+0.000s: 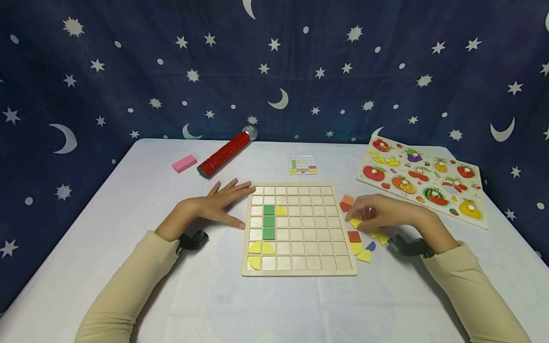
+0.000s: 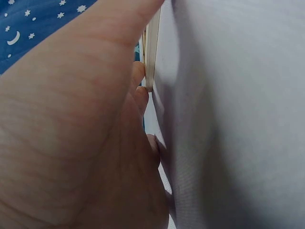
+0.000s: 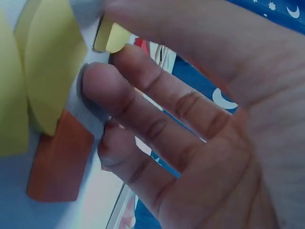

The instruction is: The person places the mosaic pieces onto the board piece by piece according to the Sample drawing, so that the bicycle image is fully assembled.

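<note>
A pale wooden grid board [image 1: 300, 273] lies on the table. My left hand [image 1: 218, 205] rests at its left edge with fingers spread, fingertips at the rim. On the board sit three green squares [image 1: 269, 222] in one column and several yellow quarter-circle pieces [image 1: 255, 263]. Just right of the board, my right hand [image 1: 383, 210] pinches a small yellow piece [image 3: 118, 39] between thumb and index finger, low over the table. Loose pieces lie around and under that hand: a red square [image 1: 353, 237], a blue half-circle [image 1: 371, 246], an orange piece [image 1: 348, 200] and more yellow ones [image 1: 364, 256].
Behind the board lies a small pattern card [image 1: 302, 165]. A red glittery microphone [image 1: 225, 155] and a pink block [image 1: 184, 163] are at the back left. At the back right, a fruit puzzle board [image 1: 401, 178] slants across the table. A star-patterned cloth [image 1: 240, 71] hangs behind.
</note>
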Motion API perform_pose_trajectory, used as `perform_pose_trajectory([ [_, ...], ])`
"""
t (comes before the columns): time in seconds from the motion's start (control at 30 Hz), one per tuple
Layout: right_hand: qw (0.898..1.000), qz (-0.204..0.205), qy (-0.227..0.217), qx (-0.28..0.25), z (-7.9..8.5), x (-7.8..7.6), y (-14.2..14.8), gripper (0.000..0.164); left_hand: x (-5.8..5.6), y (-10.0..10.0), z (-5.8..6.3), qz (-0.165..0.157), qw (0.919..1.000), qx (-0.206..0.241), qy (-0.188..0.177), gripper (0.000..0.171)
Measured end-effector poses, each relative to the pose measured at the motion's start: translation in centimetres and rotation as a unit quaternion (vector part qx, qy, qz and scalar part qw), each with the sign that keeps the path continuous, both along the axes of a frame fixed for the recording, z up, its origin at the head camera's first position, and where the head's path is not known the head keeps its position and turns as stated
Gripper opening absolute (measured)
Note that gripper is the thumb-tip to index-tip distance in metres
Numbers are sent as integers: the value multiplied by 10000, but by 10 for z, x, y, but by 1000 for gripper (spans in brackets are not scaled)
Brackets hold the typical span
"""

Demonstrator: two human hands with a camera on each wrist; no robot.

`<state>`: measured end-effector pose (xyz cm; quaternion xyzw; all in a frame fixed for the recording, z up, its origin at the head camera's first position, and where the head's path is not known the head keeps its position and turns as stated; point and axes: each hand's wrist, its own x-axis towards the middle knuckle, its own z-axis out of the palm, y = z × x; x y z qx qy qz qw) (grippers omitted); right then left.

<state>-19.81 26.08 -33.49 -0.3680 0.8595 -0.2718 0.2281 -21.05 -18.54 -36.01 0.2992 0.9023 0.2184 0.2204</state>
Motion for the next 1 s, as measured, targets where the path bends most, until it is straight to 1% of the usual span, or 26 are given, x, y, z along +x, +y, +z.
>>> perform_pose_trajectory([
  [0.17, 9988, -343, -83, 328, 2, 1, -2, 23, 0, 0, -1, -9, 10000, 15, -7, 102],
  [0.27, 9986, -414, 29, 317, 3, 1, -1, 18, -1, 0, -2, -13, 10000, 2, 14, 102],
  [0.37, 9992, -249, 298, 69, 4, 0, 2, 15, -1, 0, -1, -10, 10000, -19, 24, 102],
  [0.43, 9989, -17, 442, -177, 3, -1, 2, 20, 0, 0, -1, 1, 10000, -9, 15, 102],
  [0.5, 9981, 232, 428, -373, 2, -2, 3, 25, 0, 0, 0, 6, 10000, 10, 5, 102],
  [0.57, 9972, 430, 358, -503, 1, -3, 3, 25, 0, 0, 2, 18, 10000, 32, -4, 102],
  [0.67, 9970, 529, 262, -505, 0, -3, 2, 21, 1, 0, 3, 21, 10000, 42, -8, 101],
  [0.8, 9992, 232, 198, -261, 1, -2, 0, 18, 0, 0, 3, 13, 10000, 43, -9, 101],
  [0.9, 9999, -20, 116, -80, 1, -1, -1, 22, 0, -1, 2, 2, 10000, 42, -15, 101],
  [1.0, 9999, -129, 107, -4, 0, 1, -3, 25, 0, -1, 0, -2, 10000, 29, -15, 102],
])
